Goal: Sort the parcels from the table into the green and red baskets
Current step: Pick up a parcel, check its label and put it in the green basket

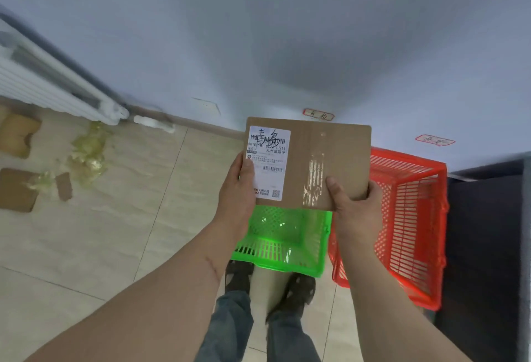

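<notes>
Parcels are what we sort, and in the head view we see just one cardboard parcel (309, 160), flat and held up in the air over the far rim of the green basket (283, 258), with the red basket (413, 218) just beside it on the right. Both baskets look bare inside as far as we can see, so we judge the sorting is at its start and this parcel is not yet dropped. We cannot see the table, nor how many parcels remain. Our left hand (238, 189) grips the parcel's near left edge, thumb lying across the white shipping label (268, 160). Our right hand (355, 203) pinches the near right corner, thumb on top, fingers curled beneath and hidden
</notes>
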